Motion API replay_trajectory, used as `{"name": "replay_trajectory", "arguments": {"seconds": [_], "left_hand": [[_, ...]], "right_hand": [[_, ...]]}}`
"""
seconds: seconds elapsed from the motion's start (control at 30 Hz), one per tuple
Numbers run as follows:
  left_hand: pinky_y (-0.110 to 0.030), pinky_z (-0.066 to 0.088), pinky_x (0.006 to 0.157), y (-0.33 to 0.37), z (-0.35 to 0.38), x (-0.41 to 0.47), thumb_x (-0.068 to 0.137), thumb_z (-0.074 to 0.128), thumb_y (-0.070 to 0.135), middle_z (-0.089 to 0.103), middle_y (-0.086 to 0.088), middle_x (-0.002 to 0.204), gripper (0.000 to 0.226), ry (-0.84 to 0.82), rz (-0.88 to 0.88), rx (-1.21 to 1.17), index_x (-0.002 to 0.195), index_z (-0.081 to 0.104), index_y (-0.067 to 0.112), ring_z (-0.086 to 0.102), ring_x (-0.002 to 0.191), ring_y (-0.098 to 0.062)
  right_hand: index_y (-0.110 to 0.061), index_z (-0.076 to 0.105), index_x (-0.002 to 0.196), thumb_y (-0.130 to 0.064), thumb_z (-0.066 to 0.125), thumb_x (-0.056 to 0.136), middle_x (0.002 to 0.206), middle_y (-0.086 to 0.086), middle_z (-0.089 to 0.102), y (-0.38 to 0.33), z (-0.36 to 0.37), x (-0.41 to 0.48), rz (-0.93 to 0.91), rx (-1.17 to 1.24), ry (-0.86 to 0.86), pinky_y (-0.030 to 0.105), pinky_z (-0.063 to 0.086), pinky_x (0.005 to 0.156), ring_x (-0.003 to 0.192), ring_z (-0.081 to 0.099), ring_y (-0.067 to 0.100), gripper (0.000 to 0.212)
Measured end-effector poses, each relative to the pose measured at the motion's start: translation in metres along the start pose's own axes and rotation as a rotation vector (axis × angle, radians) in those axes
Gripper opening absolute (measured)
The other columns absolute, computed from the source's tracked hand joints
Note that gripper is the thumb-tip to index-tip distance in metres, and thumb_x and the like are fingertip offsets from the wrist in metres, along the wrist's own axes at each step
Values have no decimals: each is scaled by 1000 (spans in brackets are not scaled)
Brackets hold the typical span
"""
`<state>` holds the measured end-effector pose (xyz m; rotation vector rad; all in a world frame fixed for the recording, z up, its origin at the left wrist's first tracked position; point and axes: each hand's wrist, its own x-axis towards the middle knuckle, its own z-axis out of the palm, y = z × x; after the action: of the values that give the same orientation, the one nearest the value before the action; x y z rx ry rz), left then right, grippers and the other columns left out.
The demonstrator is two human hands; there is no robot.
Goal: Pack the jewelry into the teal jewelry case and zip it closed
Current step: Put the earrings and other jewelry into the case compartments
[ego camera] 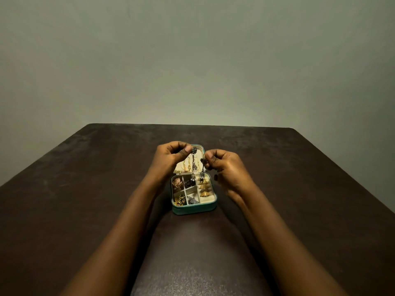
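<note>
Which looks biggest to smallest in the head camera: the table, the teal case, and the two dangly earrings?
1. Table
2. Teal case
3. Left earring and right earring: both look tiny and too alike to rank.

Forearms bare; left hand [171, 157], right hand [226, 167] bare.

The open teal jewelry case [193, 208] sits mid-desk [85, 199]; above it, the left hand [171, 155] pinches one dark dangling earring [194, 161] and the right hand [226, 167] pinches another [202, 167]
</note>
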<state>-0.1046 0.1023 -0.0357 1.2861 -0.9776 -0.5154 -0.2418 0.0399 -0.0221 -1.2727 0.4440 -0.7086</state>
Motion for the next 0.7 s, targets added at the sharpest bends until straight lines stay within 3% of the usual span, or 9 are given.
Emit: {"name": "replay_trajectory", "arguments": {"seconds": [0.13,0.27,0.37,0.5,0.63,0.7], "left_hand": [[-12,50,64,-6,-9,-6,87,59,6,66,-6,79,11,-40,-41,56,80,66,8,62,68,-3],[-8,46,60,-8,-11,-8,86,60,5,66,0,74,10,-56,-60,59,79,67,8,60,62,5],[-11,49,63,-7,-9,-9,85,61,6,67,1,73,10,-90,-85,58,78,68,9,62,65,2],[-15,51,67,-7,-8,-10,85,62,6,69,-1,75,11,-106,-115,48,76,68,8,64,70,-4],[-17,50,67,-7,-10,-10,84,62,6,68,1,69,13,-91,-149,52,73,67,8,63,68,-5],[-19,51,68,-6,-10,-10,84,63,6,68,0,70,12,-94,-165,57,73,68,8,63,69,-7]], "right_hand": [[-5,57,71,-1,50,91,63,4,53,6,-3,4,-36,-289,-67,10,43,51,48,52,-3,22],[-9,57,65,-3,54,90,64,4,54,13,-5,8,-38,-446,-109,16,45,64,60,52,7,25],[-11,57,65,-5,55,90,66,4,56,14,-7,9,-32,-479,-120,21,44,68,65,53,9,25],[-9,59,68,-6,56,89,69,3,59,15,-5,7,-7,-499,-137,17,46,65,64,55,7,21],[-16,64,68,-8,61,86,73,1,66,15,-5,8,31,-586,-150,28,49,76,72,61,11,21],[-17,65,67,-7,62,86,72,-1,67,15,-5,8,42,-552,-177,27,50,75,72,62,10,21]]}}
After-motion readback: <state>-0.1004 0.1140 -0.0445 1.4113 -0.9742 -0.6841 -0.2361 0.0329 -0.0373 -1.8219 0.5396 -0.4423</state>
